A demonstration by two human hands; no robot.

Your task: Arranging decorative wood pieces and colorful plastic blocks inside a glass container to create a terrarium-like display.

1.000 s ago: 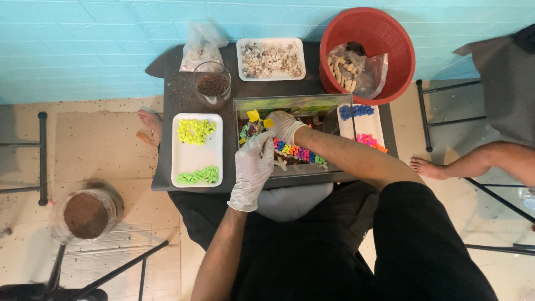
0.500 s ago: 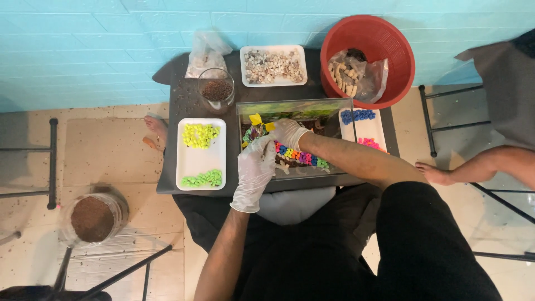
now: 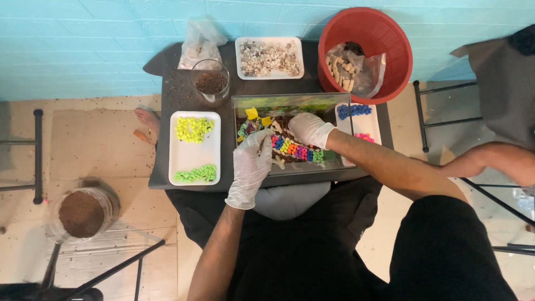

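Since a moment ago our gloved hands have barely shifted—left hand (image 3: 252,164) curled over the glass tank (image 3: 290,134), right hand (image 3: 309,129) cupped inside, grip unclear—where a band of coloured pebbles (image 3: 295,149) lies, with more pebbles left on the white tray (image 3: 195,147).

Compared with one second earlier: right hand (image 3: 309,129) shifted slightly deeper into the glass tank (image 3: 290,103), above the row of coloured pebbles (image 3: 295,150). Left hand (image 3: 252,161) barely moved at the front edge. Neighbouring bare foot (image 3: 473,161) drawn further right.
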